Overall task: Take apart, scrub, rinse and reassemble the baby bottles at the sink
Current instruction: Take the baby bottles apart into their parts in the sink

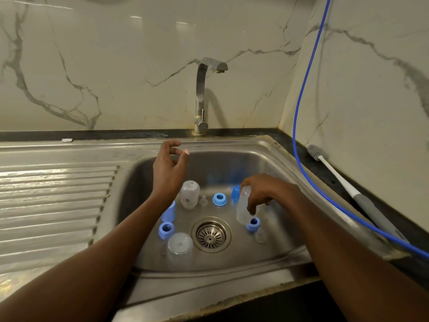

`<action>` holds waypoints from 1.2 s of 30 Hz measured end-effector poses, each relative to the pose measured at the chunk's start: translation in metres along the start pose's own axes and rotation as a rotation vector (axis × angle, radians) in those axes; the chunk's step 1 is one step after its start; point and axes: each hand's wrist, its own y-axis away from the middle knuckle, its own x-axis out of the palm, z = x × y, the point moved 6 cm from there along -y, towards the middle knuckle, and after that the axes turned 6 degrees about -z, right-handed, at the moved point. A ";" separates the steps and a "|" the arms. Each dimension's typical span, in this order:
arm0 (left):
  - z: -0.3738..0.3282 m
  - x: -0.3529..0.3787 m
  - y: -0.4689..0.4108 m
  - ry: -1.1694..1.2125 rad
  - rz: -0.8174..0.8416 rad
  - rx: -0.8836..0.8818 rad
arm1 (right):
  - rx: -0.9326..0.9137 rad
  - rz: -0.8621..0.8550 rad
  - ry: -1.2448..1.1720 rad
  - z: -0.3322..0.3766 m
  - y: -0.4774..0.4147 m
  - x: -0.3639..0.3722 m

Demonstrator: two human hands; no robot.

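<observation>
So the right hand (260, 194) grips a still-capped bottle (243, 210), tilted over the sink (232, 159), right side. The left hand (168, 168) hangs loose and empty. I'd use it to twist off the blue collar (235, 194), holding the bottle steady.

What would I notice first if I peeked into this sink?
Two hands are over the sink: the right hand grips a tilted clear bottle near the drain, and the left hand hangs open in the air. Loose blue rings and clear bottle parts lie around the drain. A brush lies on the counter at the right, by a blue hose.
</observation>
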 end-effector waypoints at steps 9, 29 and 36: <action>0.004 0.004 -0.002 -0.077 0.026 0.033 | 0.035 0.281 0.408 0.004 0.026 0.032; 0.004 0.003 0.000 -0.139 0.075 0.018 | 0.071 0.370 0.493 -0.022 0.034 0.047; 0.006 0.004 0.001 -0.163 0.082 0.020 | 0.074 0.357 0.402 -0.024 0.029 0.048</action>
